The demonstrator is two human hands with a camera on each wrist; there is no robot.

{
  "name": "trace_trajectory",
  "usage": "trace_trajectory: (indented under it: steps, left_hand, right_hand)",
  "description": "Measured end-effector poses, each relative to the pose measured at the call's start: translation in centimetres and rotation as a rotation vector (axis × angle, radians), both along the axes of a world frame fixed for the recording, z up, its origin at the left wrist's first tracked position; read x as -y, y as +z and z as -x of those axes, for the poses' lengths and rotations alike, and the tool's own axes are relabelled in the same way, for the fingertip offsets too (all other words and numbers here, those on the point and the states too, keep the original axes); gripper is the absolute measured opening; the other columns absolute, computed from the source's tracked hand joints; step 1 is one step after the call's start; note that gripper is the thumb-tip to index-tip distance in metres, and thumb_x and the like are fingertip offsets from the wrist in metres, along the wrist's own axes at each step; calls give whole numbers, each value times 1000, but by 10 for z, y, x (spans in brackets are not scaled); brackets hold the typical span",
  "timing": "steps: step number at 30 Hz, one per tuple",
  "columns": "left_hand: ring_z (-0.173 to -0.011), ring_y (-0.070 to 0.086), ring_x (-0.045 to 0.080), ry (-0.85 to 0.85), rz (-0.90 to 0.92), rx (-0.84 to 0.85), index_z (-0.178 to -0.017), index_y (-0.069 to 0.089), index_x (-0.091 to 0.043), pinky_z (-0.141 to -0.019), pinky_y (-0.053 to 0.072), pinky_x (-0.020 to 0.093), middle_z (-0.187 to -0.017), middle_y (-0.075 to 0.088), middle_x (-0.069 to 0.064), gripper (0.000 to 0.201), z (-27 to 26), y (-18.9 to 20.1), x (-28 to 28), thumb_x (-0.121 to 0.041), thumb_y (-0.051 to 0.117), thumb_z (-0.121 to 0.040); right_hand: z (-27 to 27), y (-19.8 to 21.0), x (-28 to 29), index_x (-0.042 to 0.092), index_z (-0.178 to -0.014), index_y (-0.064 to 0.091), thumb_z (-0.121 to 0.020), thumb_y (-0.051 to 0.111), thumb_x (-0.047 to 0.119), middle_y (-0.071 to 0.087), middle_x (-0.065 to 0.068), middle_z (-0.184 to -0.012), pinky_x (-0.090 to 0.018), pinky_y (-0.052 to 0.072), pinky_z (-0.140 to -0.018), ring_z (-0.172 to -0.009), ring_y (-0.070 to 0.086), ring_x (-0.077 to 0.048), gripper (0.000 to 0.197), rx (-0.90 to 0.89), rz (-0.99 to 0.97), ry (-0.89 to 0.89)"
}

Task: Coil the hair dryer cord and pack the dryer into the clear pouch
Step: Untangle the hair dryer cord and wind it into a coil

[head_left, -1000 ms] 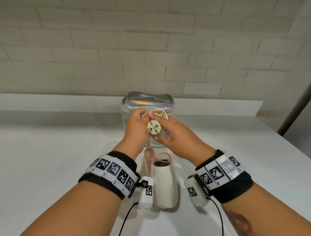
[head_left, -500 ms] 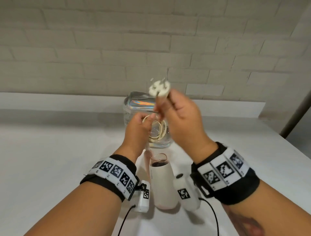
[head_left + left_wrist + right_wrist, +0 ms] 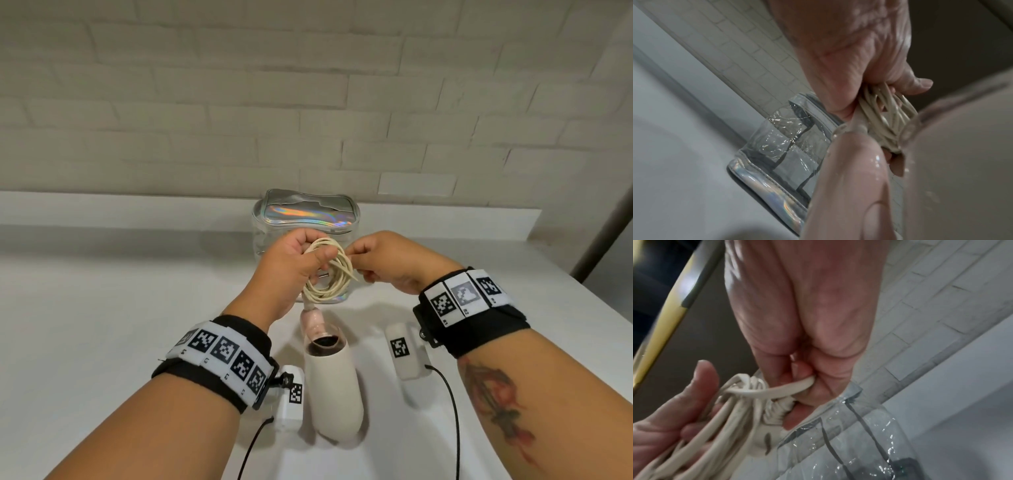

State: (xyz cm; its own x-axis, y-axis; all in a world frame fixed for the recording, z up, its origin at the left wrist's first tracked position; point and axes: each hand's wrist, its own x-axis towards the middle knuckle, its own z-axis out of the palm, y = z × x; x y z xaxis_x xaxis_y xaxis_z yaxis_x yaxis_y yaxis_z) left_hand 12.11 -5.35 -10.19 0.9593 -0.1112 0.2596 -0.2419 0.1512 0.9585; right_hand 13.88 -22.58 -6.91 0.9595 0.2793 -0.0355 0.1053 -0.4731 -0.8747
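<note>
**Securing the coiled cord**

Head: left hand (image 3: 291, 263) grips the cord coil (image 3: 330, 274) above the dryer (image 3: 334, 383), clear pouch (image 3: 305, 216) behind.
Left wrist: fingers clamp loops — keep them tight.
Right wrist: right hand (image 3: 807, 337) pinches the tail end (image 3: 777, 390) — wrap snugly around the bundle.

Head view looks down from above – both wrist views, close underneath, share the cord (image 3: 329, 270).

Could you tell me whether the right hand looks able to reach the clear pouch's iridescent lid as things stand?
Probably not yet: the right hand pinches the end of the cream cord the left hand holds coiled. The clear pouch with the iridescent lid stands unobstructed just behind.
</note>
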Motion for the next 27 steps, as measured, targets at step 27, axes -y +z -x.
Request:
trace_trajectory:
  steps: [27]
  left_hand:
    - [-70,66,17,171,-6,-87,-117,52,-22,-64,52,33,-78,62,1,37,-16,-8,8,-17,70,-84]
  right_hand:
    - [0,-29,-20,5,-122,48,-89,41,2,64,-14,-91,-27,53,-58,-67,63,-17,34,-293,-740,-24]
